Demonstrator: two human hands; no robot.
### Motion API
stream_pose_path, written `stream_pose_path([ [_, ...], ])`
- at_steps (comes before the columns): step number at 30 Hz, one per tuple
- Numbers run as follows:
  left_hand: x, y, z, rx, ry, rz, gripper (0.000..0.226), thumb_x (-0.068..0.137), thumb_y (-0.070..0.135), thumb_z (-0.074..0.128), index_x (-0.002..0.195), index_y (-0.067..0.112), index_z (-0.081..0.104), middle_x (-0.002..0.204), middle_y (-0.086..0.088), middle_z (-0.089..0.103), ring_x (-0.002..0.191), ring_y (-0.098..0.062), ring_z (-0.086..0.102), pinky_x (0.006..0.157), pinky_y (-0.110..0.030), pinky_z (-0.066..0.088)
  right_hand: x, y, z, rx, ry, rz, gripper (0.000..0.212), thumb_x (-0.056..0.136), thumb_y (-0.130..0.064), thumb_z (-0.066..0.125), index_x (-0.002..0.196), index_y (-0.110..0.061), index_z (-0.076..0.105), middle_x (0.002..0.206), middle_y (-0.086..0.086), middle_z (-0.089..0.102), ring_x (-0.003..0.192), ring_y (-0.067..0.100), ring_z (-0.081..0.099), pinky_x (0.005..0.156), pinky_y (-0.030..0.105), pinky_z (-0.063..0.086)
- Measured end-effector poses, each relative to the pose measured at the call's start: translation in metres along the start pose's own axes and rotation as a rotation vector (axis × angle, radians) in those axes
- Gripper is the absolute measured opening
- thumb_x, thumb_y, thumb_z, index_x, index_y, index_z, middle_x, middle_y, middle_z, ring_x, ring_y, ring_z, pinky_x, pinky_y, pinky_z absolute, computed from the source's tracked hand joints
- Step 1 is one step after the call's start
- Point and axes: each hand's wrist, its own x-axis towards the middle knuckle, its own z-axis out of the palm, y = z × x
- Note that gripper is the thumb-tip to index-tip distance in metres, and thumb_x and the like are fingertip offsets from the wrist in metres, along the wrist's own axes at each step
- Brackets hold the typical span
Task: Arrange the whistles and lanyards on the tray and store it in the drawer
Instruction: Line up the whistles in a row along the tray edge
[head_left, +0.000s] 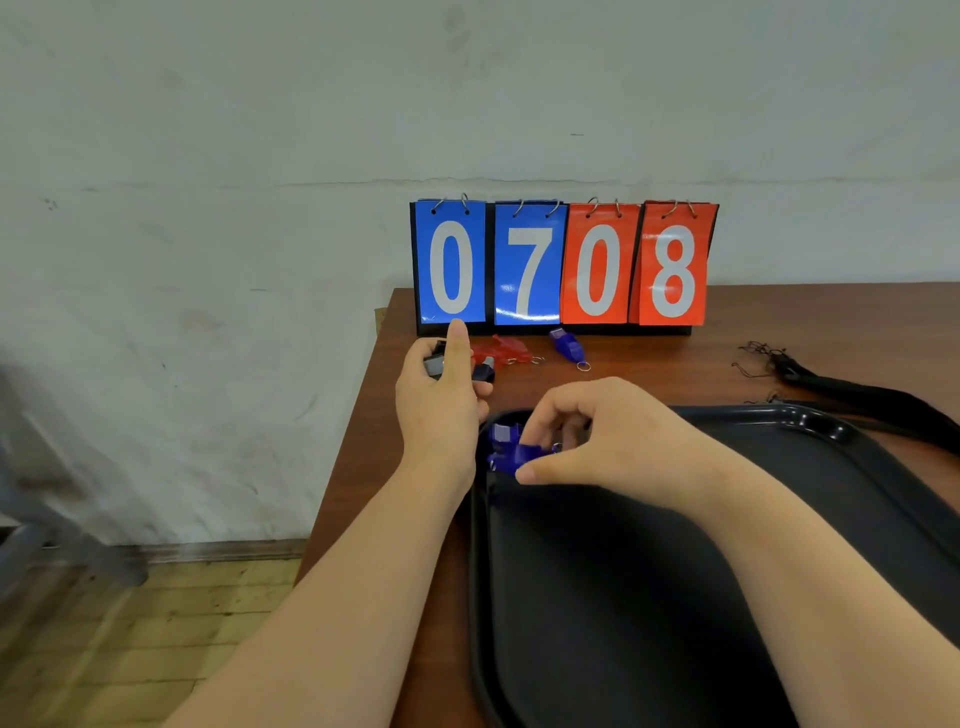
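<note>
A black tray (779, 545) lies on the brown table (649, 358). In its far left corner my right hand (597, 436) pinches a blue whistle (524, 453), with another blue whistle (503, 432) just behind it. Left of the tray, my left hand (441, 384) grips dark whistles (483, 371), its thumb raised. On the table beyond lie red whistles (506, 351) and one more blue whistle (569, 347) with a ring. Black lanyards (841, 387) lie at the right, behind the tray.
A flip scoreboard (563, 265) reading 0708 stands at the table's back edge against the white wall. The table's left edge (363, 415) drops to a wooden floor. A blurred grey frame (47, 519) stands at the far left.
</note>
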Motion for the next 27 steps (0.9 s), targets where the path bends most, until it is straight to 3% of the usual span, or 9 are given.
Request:
stream_pose_path([
  [4,0.0018,-0.0005,0.0003,-0.003,0.009,-0.006,0.039,0.096,0.049,0.054,0.115,0.016,0.059,0.092,-0.002,0.069,0.062,-0.006,0.062,0.046,-0.013,0.046,0.0009,0.0016,0.0017,-0.022,-0.005,-0.028,0.021,0.079,-0.036,0.078,0.096,-0.03,0.067,0.092,-0.014,0.066,0.085,0.005,0.063,0.062,0.014,0.049],
  [8,0.0033,-0.001,-0.0009,0.016,0.018,-0.017,0.038,0.095,0.05,0.054,0.116,0.018,0.059,0.096,0.0,0.07,0.067,-0.008,0.065,0.05,-0.013,0.051,-0.0017,0.0007,-0.0017,0.115,0.052,-0.081,0.02,0.082,-0.03,0.077,0.099,-0.03,0.065,0.097,-0.013,0.068,0.093,0.003,0.064,0.073,0.018,0.055],
  [13,0.0044,-0.0013,-0.0008,0.036,0.033,-0.03,0.041,0.094,0.052,0.053,0.119,0.019,0.058,0.099,0.001,0.07,0.073,-0.01,0.068,0.051,-0.014,0.053,-0.0053,-0.0014,-0.0041,0.275,0.148,-0.103,0.027,0.075,-0.027,0.081,0.098,-0.032,0.068,0.096,-0.02,0.068,0.099,-0.004,0.061,0.072,0.017,0.056],
  [19,0.005,-0.0025,-0.0008,0.044,0.037,-0.021,0.042,0.094,0.052,0.053,0.118,0.018,0.058,0.102,-0.004,0.071,0.076,-0.014,0.069,0.056,-0.019,0.056,-0.006,-0.0033,-0.0064,0.398,0.136,-0.14,0.024,0.074,-0.012,0.082,0.089,-0.016,0.063,0.098,-0.008,0.074,0.098,0.007,0.069,0.081,0.027,0.058],
  [23,0.0037,-0.0018,-0.0012,0.045,0.028,-0.026,0.036,0.095,0.051,0.053,0.112,0.019,0.059,0.097,-0.001,0.071,0.071,-0.011,0.067,0.054,-0.017,0.054,-0.0061,-0.0031,-0.0052,0.37,0.048,-0.112,0.025,0.075,-0.022,0.081,0.096,-0.018,0.068,0.095,-0.001,0.074,0.09,0.016,0.07,0.074,0.026,0.059],
  [27,0.0039,-0.0017,-0.0017,0.047,0.025,-0.015,0.036,0.096,0.05,0.053,0.111,0.018,0.059,0.092,0.002,0.07,0.066,-0.008,0.065,0.052,-0.015,0.053,-0.005,-0.0011,-0.004,0.167,0.01,-0.106,0.027,0.079,-0.036,0.076,0.106,-0.034,0.072,0.094,-0.012,0.068,0.09,0.002,0.063,0.071,0.015,0.052],
])
